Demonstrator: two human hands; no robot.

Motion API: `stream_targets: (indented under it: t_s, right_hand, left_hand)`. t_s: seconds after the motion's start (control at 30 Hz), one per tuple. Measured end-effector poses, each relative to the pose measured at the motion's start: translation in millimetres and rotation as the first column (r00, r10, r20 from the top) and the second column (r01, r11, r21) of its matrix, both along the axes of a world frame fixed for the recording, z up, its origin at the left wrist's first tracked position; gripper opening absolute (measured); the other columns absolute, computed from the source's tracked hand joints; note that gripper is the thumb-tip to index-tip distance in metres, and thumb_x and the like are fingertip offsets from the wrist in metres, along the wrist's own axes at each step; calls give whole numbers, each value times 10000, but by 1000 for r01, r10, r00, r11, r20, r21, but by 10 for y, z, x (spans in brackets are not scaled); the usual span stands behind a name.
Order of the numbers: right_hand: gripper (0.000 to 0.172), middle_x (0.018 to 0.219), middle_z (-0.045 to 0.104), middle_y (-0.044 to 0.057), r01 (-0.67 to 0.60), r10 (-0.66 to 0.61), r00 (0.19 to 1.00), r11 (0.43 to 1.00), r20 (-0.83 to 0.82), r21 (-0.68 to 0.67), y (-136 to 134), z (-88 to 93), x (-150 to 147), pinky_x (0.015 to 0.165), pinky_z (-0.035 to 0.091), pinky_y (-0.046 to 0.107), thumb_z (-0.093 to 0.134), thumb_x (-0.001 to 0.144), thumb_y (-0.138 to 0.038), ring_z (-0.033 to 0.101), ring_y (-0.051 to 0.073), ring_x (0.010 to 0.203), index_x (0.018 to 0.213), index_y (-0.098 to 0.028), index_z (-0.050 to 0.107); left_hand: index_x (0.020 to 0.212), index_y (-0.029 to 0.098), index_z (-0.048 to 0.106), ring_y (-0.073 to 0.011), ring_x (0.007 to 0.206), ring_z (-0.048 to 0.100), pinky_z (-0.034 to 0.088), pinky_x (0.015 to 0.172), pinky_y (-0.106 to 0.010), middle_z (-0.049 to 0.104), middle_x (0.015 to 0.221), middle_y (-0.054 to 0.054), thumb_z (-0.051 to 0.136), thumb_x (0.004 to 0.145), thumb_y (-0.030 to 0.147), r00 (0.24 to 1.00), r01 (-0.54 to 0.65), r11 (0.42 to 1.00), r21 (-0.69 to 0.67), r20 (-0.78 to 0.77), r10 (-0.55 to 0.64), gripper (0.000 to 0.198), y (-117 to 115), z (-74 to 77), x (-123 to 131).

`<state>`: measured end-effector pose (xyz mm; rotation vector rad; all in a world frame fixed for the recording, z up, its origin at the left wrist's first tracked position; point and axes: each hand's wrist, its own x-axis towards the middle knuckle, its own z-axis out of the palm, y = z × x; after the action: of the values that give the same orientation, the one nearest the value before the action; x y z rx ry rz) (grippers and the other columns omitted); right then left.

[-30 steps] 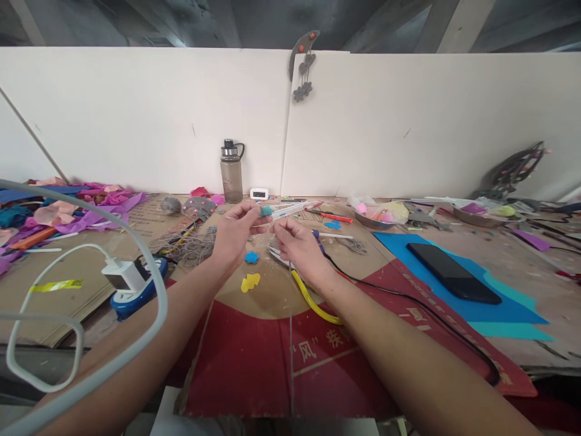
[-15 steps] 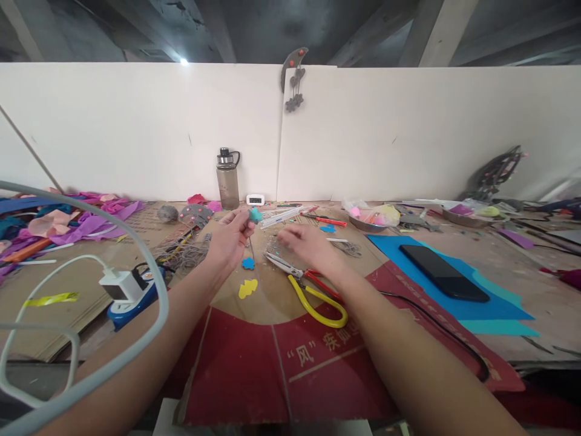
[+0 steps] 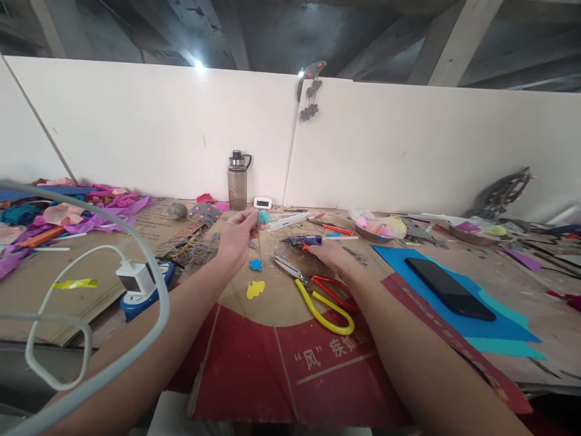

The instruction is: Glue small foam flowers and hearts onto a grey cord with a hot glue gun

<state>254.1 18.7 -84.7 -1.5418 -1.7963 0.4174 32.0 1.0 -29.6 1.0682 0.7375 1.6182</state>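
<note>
My left hand is raised a little above the table and pinches a small teal felt flower; a thin grey thread hangs down from it. My right hand lies on the table, its fingers closed round the handle of a blue glue gun whose nozzle points left. Below the left hand lie a blue felt flower and a yellow felt shape. Yellow-handled scissors and red-handled scissors lie just in front of my right hand.
A black phone rests on a blue sheet at right. A water bottle and small white timer stand by the back wall. A white charger with looping cable sits at left, beyond it purple and pink scraps.
My hands have parted. The right hand left the flower, moved right and down, and closed on the glue gun. The left hand still holds the teal flower up.
</note>
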Motion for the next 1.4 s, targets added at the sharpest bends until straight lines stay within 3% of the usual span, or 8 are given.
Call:
stream_targets:
  t_s: [0.13, 0.23, 0.33, 0.4, 0.5, 0.67, 0.9, 1.4]
  right_hand:
    - [77, 682, 622, 56, 76, -112, 939, 990, -324, -122, -169, 221, -99, 475, 447, 333, 589, 695, -275, 579, 210, 579, 742, -233, 545]
    - [250, 876, 632, 33, -25, 14, 802, 1000, -598, -11, -309, 396, -247, 562, 505, 313, 571, 673, -209, 603, 177, 688, 914, -245, 518]
    - [356, 970, 626, 23, -179, 227, 693, 974, -685, 142, -436, 520, -385, 547, 493, 273, 575, 690, -224, 596, 151, 718, 1033, -243, 480]
    - [371, 1051, 621, 37, -262, 336, 661, 941, -671, 214, -508, 565, -441, 504, 464, 251, 585, 725, -265, 572, 133, 700, 1075, -237, 465]
    - [329, 1044, 624, 39, -304, 394, 724, 919, -566, 251, -588, 576, -469, 497, 436, 250, 554, 805, -298, 510, 110, 626, 1116, -231, 471]
    - [342, 1033, 630, 51, -277, 371, 874, 911, -313, 304, -642, 542, -466, 665, 476, 313, 491, 878, -285, 564, 169, 778, 1217, -245, 468]
    - [297, 1048, 636, 65, -277, 346, 926, 894, -151, 351, -672, 563, -474, 890, 432, 392, 467, 896, -263, 580, 208, 940, 1191, -227, 467]
    - [305, 1030, 637, 106, -217, 246, 969, 907, -35, 361, -704, 558, -519, 816, 454, 398, 456, 905, -323, 593, 247, 910, 1182, -196, 478]
  left_hand:
    - [682, 142, 631, -69, 573, 577, 397, 515, -177, 631, 646, 1, 716, 672, 259, 1000, -10, 1000, -10, 21, 10, 145, 10, -10, -11]
    - [734, 135, 642, -94, 639, 631, 468, 605, -205, 669, 709, -21, 721, 680, 259, 999, -11, 999, -42, 47, 13, 158, 15, -11, -26]
    - [757, 136, 649, -107, 654, 650, 487, 622, -221, 683, 733, -34, 714, 692, 258, 999, -20, 998, -65, 48, 23, 153, 15, -5, -50]
    - [764, 148, 655, -106, 635, 647, 455, 551, -200, 691, 756, -36, 723, 689, 285, 999, -34, 996, -83, 22, 36, 170, 19, -2, -70]
    - [764, 165, 667, -92, 600, 630, 382, 465, -171, 694, 769, -31, 731, 679, 314, 998, -59, 993, -99, -18, 57, 183, 31, 0, -93]
    - [731, 161, 673, -102, 626, 638, 450, 541, -188, 695, 741, -28, 717, 689, 293, 999, -53, 997, -59, 5, 54, 145, 24, 26, -93]
    - [738, 151, 670, -130, 645, 661, 479, 582, -220, 682, 697, -25, 746, 674, 292, 997, -70, 997, -26, 10, 71, 172, -8, 42, -76]
    - [740, 135, 660, -155, 680, 685, 521, 659, -258, 677, 691, -34, 735, 677, 289, 997, -75, 997, 24, -21, 76, 182, -23, 29, -57]
